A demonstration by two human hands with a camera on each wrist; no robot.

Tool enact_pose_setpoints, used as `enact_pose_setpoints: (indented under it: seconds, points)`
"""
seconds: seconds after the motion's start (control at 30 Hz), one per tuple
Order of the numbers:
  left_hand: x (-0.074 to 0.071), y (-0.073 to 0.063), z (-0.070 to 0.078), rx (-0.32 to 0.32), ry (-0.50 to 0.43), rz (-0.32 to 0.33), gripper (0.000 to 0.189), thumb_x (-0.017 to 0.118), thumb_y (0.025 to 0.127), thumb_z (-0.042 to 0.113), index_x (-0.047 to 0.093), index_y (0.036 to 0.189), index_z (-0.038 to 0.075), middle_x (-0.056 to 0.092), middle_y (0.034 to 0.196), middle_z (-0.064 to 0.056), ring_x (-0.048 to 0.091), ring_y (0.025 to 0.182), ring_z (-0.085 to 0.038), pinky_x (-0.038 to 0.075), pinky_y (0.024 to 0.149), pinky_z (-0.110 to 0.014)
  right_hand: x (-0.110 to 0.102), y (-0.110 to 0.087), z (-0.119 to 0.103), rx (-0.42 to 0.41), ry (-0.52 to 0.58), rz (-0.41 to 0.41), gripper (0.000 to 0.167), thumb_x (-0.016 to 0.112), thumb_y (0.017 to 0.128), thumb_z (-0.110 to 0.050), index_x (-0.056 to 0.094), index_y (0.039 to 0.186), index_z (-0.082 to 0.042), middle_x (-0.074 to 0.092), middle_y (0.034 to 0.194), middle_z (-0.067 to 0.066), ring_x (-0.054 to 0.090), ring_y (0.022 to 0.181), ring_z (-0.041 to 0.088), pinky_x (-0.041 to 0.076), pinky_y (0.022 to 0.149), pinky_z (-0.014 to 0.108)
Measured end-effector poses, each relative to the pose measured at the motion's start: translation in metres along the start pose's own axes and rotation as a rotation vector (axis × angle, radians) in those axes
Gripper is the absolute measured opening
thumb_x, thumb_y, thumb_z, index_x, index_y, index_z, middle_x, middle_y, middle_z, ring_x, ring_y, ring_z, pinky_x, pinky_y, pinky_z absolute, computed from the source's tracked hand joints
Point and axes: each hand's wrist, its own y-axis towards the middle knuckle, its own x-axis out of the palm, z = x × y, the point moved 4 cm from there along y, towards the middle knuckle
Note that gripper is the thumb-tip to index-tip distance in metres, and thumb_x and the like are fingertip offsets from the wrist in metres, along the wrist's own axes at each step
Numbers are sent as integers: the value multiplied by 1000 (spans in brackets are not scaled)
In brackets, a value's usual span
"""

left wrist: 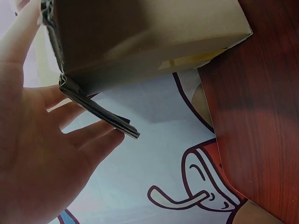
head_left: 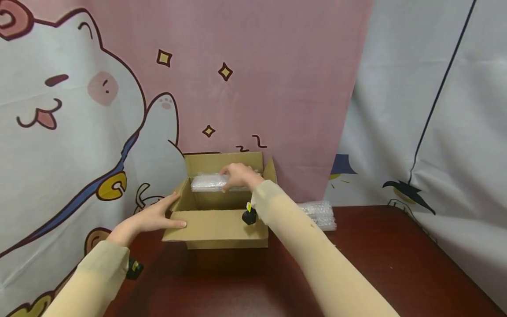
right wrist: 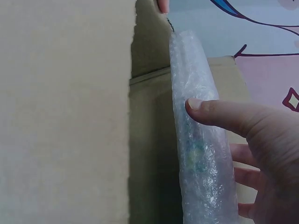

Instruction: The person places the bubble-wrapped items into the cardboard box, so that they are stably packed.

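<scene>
An open cardboard box (head_left: 215, 225) stands on the table with its flaps spread. At its left front corner my left hand (head_left: 152, 216) holds the box, the thumb on the front flap and the fingers against the left side flap (left wrist: 100, 112). My right hand (head_left: 239, 176) grips a long bubble-wrapped package (head_left: 207, 182) over the box opening, near the back flap. In the right wrist view the thumb presses one side of this package (right wrist: 198, 154) and the fingers lie behind it. The wrapped contents look blurred, with a faint green and yellow patch.
Another bubble-wrapped bundle (head_left: 322, 215) lies on the table right of the box, partly hidden by my right sleeve. The dark red wooden table (head_left: 380, 251) meets a cartoon-printed curtain (head_left: 301, 88) at the back and a white curtain (head_left: 467, 176) at the right.
</scene>
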Motion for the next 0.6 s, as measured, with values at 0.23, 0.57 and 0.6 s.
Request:
enact_pose_setpoints:
  seconds: [0.23, 0.57, 0.6]
  points:
    - [1, 1, -2, 4, 1, 1, 105, 75, 81, 46, 19, 151, -7, 14, 153, -35, 16, 139, -52, 22, 105, -66, -2, 2, 0, 33, 12, 9, 60, 82, 78, -31, 60, 133, -20, 57, 135, -1, 51, 124, 20, 26, 106, 57]
    - [4, 3, -6, 2, -5, 14, 106, 75, 81, 49, 19, 151, -7, 15, 153, -34, 16, 139, -51, 22, 106, -65, 7, 7, 0, 45, -15, -13, 60, 81, 79, -32, 59, 134, -22, 55, 138, -4, 48, 127, 19, 25, 106, 56]
    - [4, 3, -7, -2, -3, 13, 106, 75, 81, 49, 19, 152, -6, 15, 153, -34, 16, 139, -50, 22, 106, -65, 7, 7, 0, 45, -19, -12, 60, 81, 79, -32, 59, 134, -22, 55, 138, -4, 48, 127, 20, 25, 106, 56]
